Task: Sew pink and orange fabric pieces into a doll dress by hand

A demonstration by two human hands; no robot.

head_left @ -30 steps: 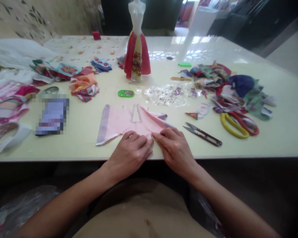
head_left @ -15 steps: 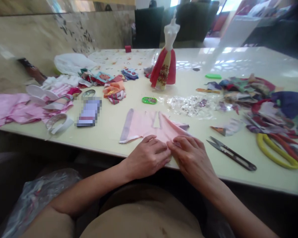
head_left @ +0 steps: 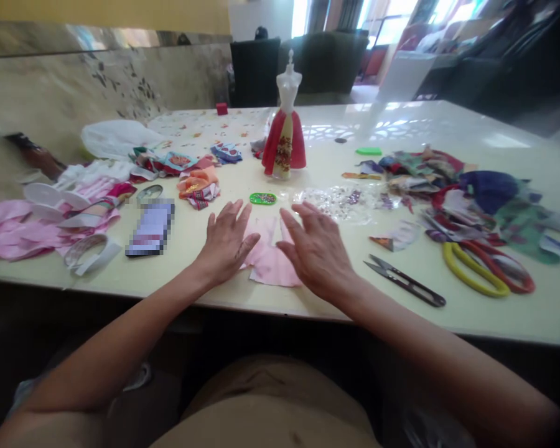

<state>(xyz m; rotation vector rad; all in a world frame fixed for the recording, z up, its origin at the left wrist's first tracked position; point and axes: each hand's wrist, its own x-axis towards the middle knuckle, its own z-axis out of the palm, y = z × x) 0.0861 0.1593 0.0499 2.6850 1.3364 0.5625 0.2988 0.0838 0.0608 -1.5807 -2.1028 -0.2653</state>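
Note:
A small pink cloth piece (head_left: 276, 266) lies spread on the table near its front edge, with a slit in its upper middle. My left hand (head_left: 228, 239) is over its left side, fingers spread and palm down. On its right side is my right hand (head_left: 316, 249), also palm down with fingers apart. Both hands hide the side parts of the cloth. Just beyond the fingertips sits a green oval dish (head_left: 263, 198) with small beads. Thread snips (head_left: 405, 281) rest to the right of my right hand.
A white dress form (head_left: 289, 93) in a red and cream skirt stands behind. A clear bag of beads (head_left: 340, 202) and fabric scraps (head_left: 429, 171) lie right, beside yellow-handled scissors (head_left: 476, 274). Left are a phone (head_left: 152, 227), a tape roll (head_left: 89, 254) and pink fabric (head_left: 9, 230).
My hands have let go of the cloth's near edge, moved apart and forward, and opened flat over it. The cloth now lies flatter. The camera view has shifted.

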